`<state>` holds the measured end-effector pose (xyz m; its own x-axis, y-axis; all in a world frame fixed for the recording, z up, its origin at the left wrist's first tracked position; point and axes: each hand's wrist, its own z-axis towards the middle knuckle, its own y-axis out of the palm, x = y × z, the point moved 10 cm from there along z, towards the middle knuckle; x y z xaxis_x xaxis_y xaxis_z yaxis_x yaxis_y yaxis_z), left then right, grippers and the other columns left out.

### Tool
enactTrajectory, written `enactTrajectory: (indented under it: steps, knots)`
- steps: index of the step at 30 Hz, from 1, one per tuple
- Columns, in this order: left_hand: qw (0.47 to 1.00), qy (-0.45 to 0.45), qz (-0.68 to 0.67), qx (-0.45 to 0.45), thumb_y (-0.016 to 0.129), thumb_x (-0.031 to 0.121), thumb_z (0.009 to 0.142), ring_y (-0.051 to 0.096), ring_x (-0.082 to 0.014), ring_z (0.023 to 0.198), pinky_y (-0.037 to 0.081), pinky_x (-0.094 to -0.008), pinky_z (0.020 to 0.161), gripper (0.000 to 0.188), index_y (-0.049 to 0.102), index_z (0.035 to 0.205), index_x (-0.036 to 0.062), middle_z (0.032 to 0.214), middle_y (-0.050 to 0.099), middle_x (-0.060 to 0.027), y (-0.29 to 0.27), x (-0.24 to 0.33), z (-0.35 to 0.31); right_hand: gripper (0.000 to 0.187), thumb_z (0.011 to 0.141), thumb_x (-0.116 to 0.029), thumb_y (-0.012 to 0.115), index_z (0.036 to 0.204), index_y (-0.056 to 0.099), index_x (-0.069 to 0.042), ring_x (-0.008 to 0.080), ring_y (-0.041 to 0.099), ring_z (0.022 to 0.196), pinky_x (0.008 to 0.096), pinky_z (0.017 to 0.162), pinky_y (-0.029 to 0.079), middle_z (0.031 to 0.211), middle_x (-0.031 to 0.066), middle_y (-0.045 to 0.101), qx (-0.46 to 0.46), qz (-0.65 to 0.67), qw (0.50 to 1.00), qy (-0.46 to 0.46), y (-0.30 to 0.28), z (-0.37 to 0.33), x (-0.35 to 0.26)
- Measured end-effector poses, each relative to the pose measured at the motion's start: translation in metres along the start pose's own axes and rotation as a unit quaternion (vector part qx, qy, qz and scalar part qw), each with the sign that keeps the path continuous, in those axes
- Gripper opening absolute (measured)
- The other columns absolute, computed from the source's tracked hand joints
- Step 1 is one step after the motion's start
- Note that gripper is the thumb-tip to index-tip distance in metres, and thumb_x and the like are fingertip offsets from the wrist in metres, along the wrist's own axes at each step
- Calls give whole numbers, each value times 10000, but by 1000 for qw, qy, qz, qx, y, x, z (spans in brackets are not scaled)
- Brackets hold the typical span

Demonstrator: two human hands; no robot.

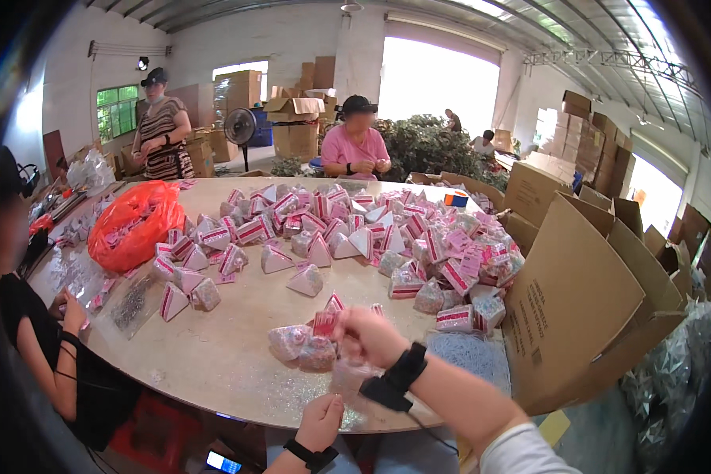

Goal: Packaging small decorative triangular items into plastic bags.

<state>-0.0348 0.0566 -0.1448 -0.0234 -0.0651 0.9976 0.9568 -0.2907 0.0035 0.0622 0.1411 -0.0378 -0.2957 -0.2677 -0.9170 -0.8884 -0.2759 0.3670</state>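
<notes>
My right hand (369, 338) is raised over the table's near side, with a small pink-red card (324, 323) pinched between its fingers. Below and to the left, my left hand (321, 420) is closed at the near edge; what its fingers hold, if anything, I cannot make out. A crumpled clear plastic bag (351, 378) lies between the two hands. Just left of the right hand sit clear bags of glittery pale filling (291, 341). Behind the card stands a pink-and-white triangular package (334, 303), partly hidden.
Many similar triangular packages (316, 251) cover the table's (213, 347) far half. A red plastic bag (138, 229) stands at left, pale blue shredded filler (468, 359) at right beside a large open carton (577, 292). Co-workers are at left, (43, 340) and across the table.
</notes>
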Motion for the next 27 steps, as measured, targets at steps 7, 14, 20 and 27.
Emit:
enactTrajectory:
  steps: [7, 14, 20, 27]
  knots:
    - [997, 16, 71, -2, 481, 202, 935, 463, -188, 564, 377, -340, 537, 330, 483, 681, -10, 583, 470, -91, 0, 5, 0, 186, 838, -139, 491, 862, 621, -8, 196, 591, 582, 284, 442, 435, 738, 89, 614, 155, 11, 983, -94, -110, 49, -160]
    - [992, 59, 113, -19, 479, 219, 926, 438, -197, 564, 369, -348, 536, 335, 475, 685, -13, 590, 437, -110, -3, 26, -1, 249, 910, -148, 470, 1115, 448, -9, 251, 651, 696, 315, 427, 504, 1017, 205, 624, 386, -246, 800, -387, -144, -14, -346]
    - [986, 117, 108, -49, 493, 200, 918, 428, -261, 584, 367, -370, 560, 313, 461, 693, -16, 611, 425, -144, 13, 36, 1, 165, 808, -212, 571, 882, 617, -72, 328, 641, 702, 430, 615, 526, 754, 170, 646, 456, -817, 319, -152, -363, -4, -334]
    - [985, 120, 120, -21, 492, 194, 923, 412, -289, 586, 361, -381, 565, 319, 443, 693, -21, 616, 402, -167, 1, 39, -4, 218, 901, -268, 464, 1096, 458, -172, 245, 596, 554, 354, 428, 468, 861, 99, 643, 489, -189, 831, -185, -387, -10, -199]
